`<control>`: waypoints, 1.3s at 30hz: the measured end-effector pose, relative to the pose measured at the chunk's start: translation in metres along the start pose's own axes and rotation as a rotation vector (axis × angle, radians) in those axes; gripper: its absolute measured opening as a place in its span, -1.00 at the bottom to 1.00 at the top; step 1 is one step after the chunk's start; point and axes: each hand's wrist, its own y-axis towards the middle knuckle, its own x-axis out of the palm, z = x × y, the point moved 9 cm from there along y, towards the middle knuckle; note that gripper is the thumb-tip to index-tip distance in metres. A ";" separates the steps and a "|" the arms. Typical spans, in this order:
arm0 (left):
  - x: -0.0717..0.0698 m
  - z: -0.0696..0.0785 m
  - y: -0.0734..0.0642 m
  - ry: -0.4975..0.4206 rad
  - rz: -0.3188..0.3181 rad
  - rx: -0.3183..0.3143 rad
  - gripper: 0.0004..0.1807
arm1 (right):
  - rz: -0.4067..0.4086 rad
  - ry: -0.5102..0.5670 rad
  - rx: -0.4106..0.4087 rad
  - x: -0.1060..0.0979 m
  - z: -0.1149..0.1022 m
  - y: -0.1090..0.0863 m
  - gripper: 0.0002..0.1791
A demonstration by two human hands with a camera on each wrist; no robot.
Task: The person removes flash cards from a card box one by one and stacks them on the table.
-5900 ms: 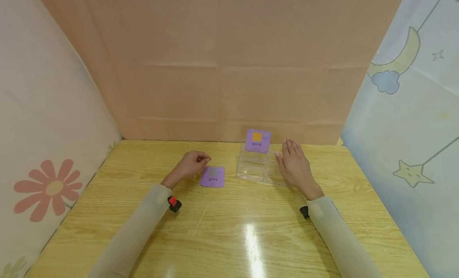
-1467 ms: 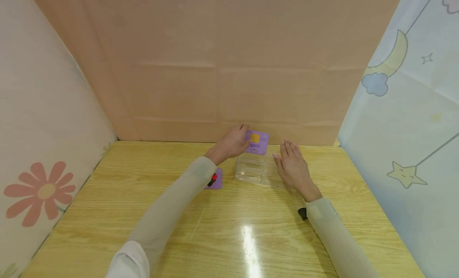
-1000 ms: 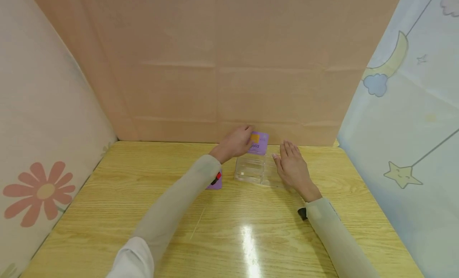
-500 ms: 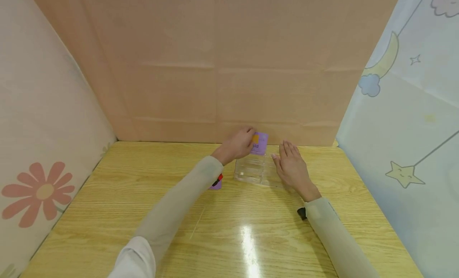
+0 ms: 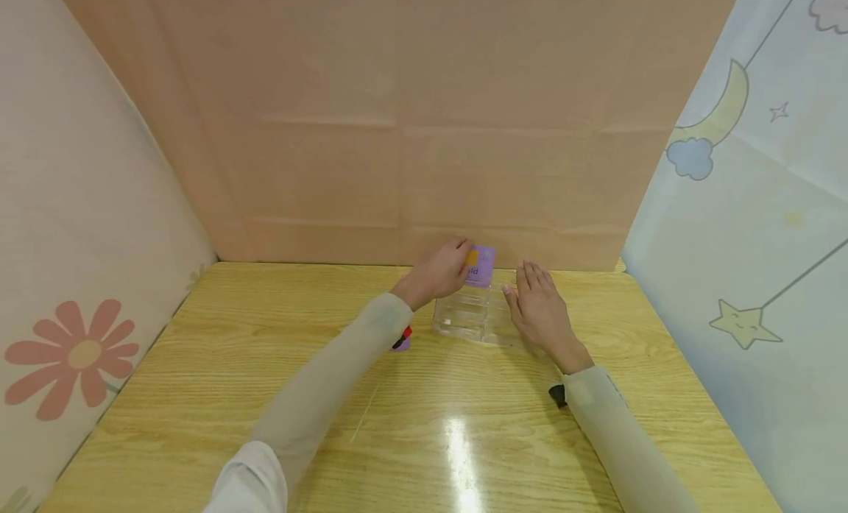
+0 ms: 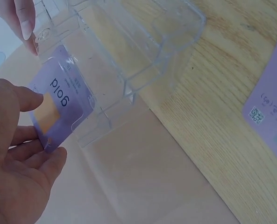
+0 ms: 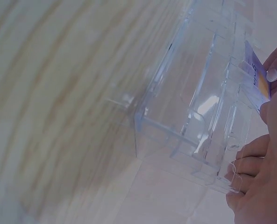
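My left hand [image 5: 439,271] pinches the purple "gold" card [image 5: 482,266] at its left side. In the left wrist view its thumb lies on the printed face of the gold card [image 6: 69,102], with fingers behind. The card's lower part sits in the rear slot of a clear plastic tiered holder [image 5: 459,320]. My right hand [image 5: 545,310] rests along the holder's right side with fingers extended. In the right wrist view its fingertips touch the end of the holder [image 7: 180,109]. A second purple card [image 5: 403,344] lies on the table, mostly hidden under my left wrist.
The wooden table [image 5: 424,410] meets a tan paper backdrop [image 5: 397,167] just behind the holder. Printed cloth walls stand left and right. A small black device [image 5: 558,395] is strapped at my right wrist.
My left hand has moved from beside the grey card to the gold card and now pinches it. Over the last second it slid slightly right, covering more print. The right hand stayed put.
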 end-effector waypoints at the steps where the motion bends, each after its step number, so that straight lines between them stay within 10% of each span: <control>1: 0.000 0.000 0.000 0.000 0.005 0.001 -0.39 | 0.002 -0.002 0.000 0.000 0.000 0.000 -0.28; 21: -0.008 0.005 -0.005 -0.009 0.030 0.029 -0.51 | 0.018 -0.015 0.000 0.000 0.001 -0.001 -0.28; 39: -0.026 -0.013 0.002 -0.268 -0.003 0.004 -0.72 | 0.008 0.005 0.012 0.003 0.001 0.000 -0.26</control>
